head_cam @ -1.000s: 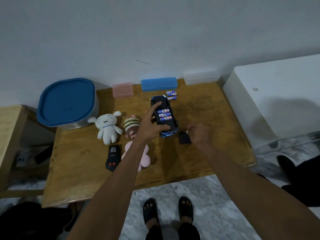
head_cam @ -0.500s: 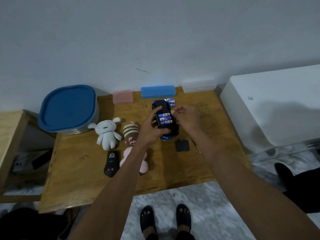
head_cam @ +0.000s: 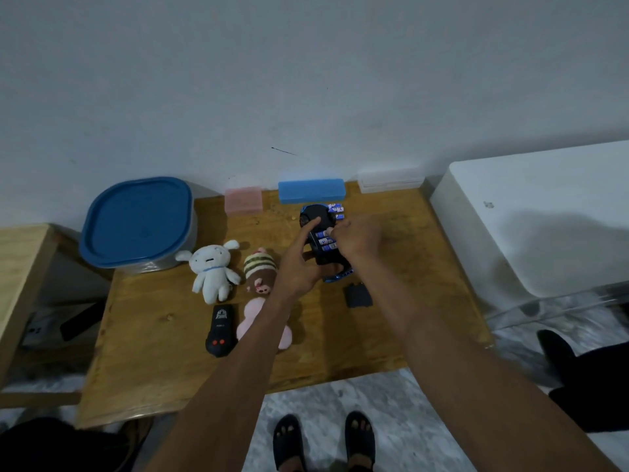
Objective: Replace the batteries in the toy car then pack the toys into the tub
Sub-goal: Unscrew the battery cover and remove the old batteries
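Far left, tub with blue lid shut, sits at back-left corner of wooden table. Next right: white bunny plush, black remote below it, striped-hat plush, pink plush partly under left forearm. None packed yet

Left hand wraps toy car from its left side, index finger laid along the upturned underside, thumb low near the bumper; fingers closed on the car, steadying it. Car lies belly-up, battery bay open, three blue batteries in the slots

Right hand: a second ago down by the battery cover, now up at the bay, fingertips pinched at the top cell's right end. Whether actually gripping or just touching it, cannot tell. Cover lies alone on table, just below car

Two spare batteries beside car's far end, near blue case

Read: cover is off, swap is starting, likely pulling old cells first. Packing not begun, tub needs opening
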Motion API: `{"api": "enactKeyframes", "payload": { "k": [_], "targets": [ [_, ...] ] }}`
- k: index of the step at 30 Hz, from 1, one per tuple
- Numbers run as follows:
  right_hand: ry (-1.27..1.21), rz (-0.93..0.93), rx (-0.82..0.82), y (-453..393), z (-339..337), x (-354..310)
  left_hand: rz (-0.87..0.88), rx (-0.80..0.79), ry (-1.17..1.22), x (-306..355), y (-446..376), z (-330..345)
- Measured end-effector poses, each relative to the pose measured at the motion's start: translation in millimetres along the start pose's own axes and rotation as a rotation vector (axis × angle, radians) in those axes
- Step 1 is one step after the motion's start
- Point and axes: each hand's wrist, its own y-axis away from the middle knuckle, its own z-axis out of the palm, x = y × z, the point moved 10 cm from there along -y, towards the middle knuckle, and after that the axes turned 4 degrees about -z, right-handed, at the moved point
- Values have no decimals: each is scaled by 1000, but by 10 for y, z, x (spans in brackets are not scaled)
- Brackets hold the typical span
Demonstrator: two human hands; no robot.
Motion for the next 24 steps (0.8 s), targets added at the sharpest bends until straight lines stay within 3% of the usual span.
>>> {"api": "enactKeyframes", "payload": {
  "k": [9, 15, 19, 21, 24],
  "targets": [
    [-286, 32, 51, 108, 7, 53, -18, -2, 3, -26, -54, -50],
    [-270, -123, 99, 201, -46, -205, -8, 11, 12, -49, -77, -61],
    [-437, -199, 161, 234, -282, -309, -37, 9, 63, -13, -84, -91],
    [-385, -230, 109, 185, -333, -369, -47, 18, 62, -10, -97, -133],
    [-169, -278, -121, 106, -171, -466, -55, 3, 74, -24, -117, -176]
  ]
}}
